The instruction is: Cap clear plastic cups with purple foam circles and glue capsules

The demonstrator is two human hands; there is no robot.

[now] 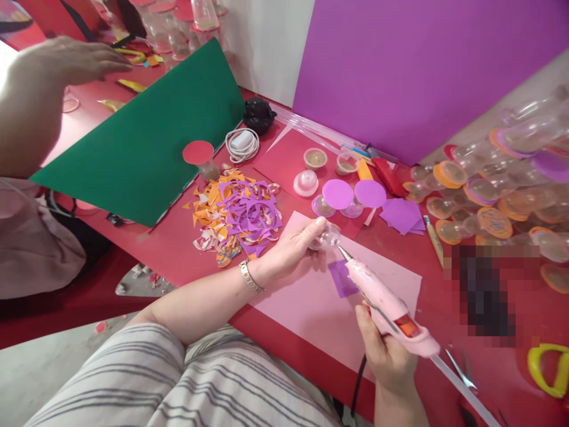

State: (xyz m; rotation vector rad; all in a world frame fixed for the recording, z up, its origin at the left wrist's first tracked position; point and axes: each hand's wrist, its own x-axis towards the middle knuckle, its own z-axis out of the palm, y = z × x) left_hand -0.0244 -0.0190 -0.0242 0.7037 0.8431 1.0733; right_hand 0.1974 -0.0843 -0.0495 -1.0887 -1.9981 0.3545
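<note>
My left hand (pixel 291 249) holds a small clear plastic cup (pixel 328 236) between thumb and fingers, above a pink sheet (pixel 293 302). Wrapped around the grip of a pink hot glue gun (pixel 382 302) is my right hand (pixel 389 350). The gun's metal nozzle points at the cup and is at or very near its edge; whether they touch I cannot tell. A long glue stick (pixel 466 388) sticks out of the gun's rear. Beneath the nozzle a purple paper square (pixel 341 280) lies on the pink sheet.
Orange and purple paper scraps (pixel 244 207) are heaped left of my left hand. Purple discs (pixel 338 194) top plastic pieces behind it. Stacked clear cups (pixel 511 178) stand at right, scissors (pixel 549 370) at lower right. A green board (pixel 155 136) separates me from another person's arm (pixel 40 89).
</note>
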